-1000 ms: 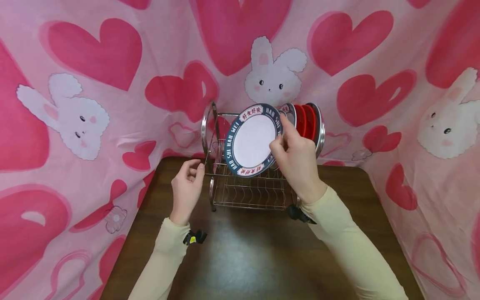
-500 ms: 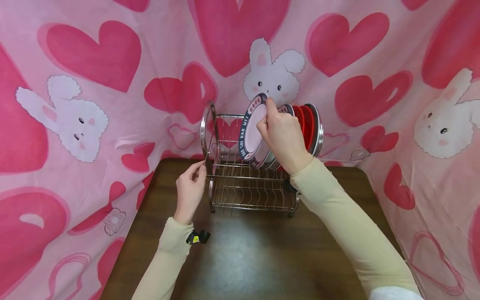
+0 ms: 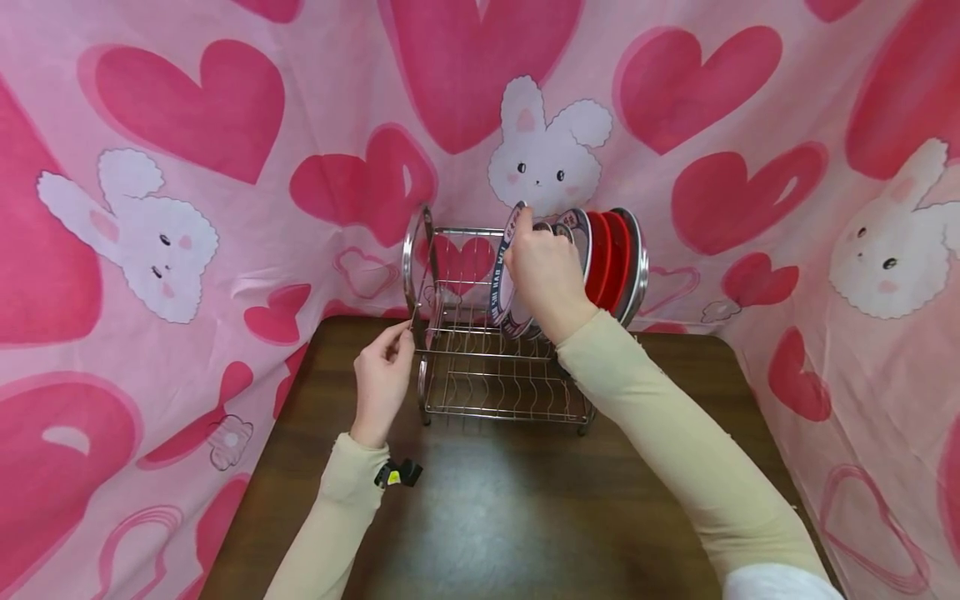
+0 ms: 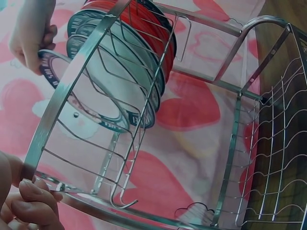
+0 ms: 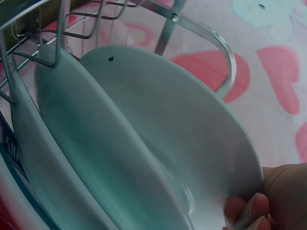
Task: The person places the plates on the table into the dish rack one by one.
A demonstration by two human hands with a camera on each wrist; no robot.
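Note:
My right hand (image 3: 551, 271) grips the upper edge of a white plate (image 3: 498, 279) with a blue lettered rim. This plate stands on edge in the upper tier of a metal dish rack (image 3: 480, 356), left of other plates. In the right wrist view, the plate's pale underside (image 5: 192, 110) shows, with fingers curled over its edge. My left hand (image 3: 382, 371) pinches the rack's front left corner, where the left wrist view shows thumb and fingers (image 4: 31, 203) around the metal bar. Much of the held plate is behind my right hand in the head view.
More blue-rimmed plates (image 3: 576, 221), red plates (image 3: 600, 258) and a dark-edged plate (image 3: 640, 258) stand on the rack's right side. The lower wire tier (image 3: 510, 392) sits above the brown table (image 3: 480, 508). A pink heart-patterned cloth (image 3: 352, 92) hangs close behind.
My right hand has moved the plate back and right, turning it from facing me to nearly edge-on beside the other plates. My left hand has moved slightly right onto the rack's corner.

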